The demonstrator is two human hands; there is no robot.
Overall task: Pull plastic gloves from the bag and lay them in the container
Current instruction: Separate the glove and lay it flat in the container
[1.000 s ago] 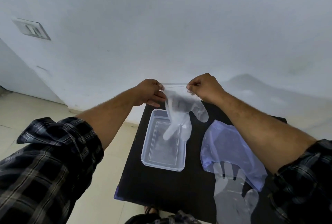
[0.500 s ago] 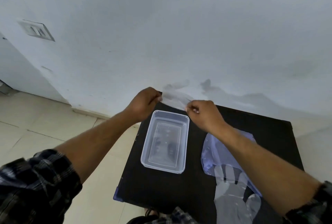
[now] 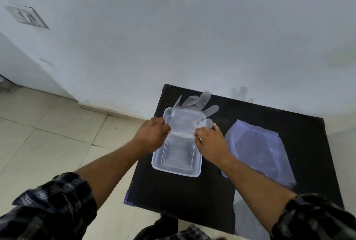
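Note:
A clear plastic glove (image 3: pixel 187 119) lies over the far half of a clear rectangular container (image 3: pixel 176 164) on a small black table (image 3: pixel 192 191). Its fingers stick out past the container's far rim onto the table. My left hand (image 3: pixel 152 133) pinches the glove's cuff at the left, and my right hand (image 3: pixel 209 140) pinches it at the right, both over the container's middle. A bluish plastic bag (image 3: pixel 256 149) lies flat to the right of the container. Another glove (image 3: pixel 248 218) hangs off the table's near edge, partly hidden by my right arm.
The table stands against a white wall (image 3: pixel 173 37), with tiled floor (image 3: pixel 48 143) to its left. A wall switch plate (image 3: pixel 27 17) sits at the upper left. My plaid sleeves fill the lower corners.
My hands came down and toward me with the glove, from above the container's far end to its middle. The glove now lies spread across the container, fingers pointing away.

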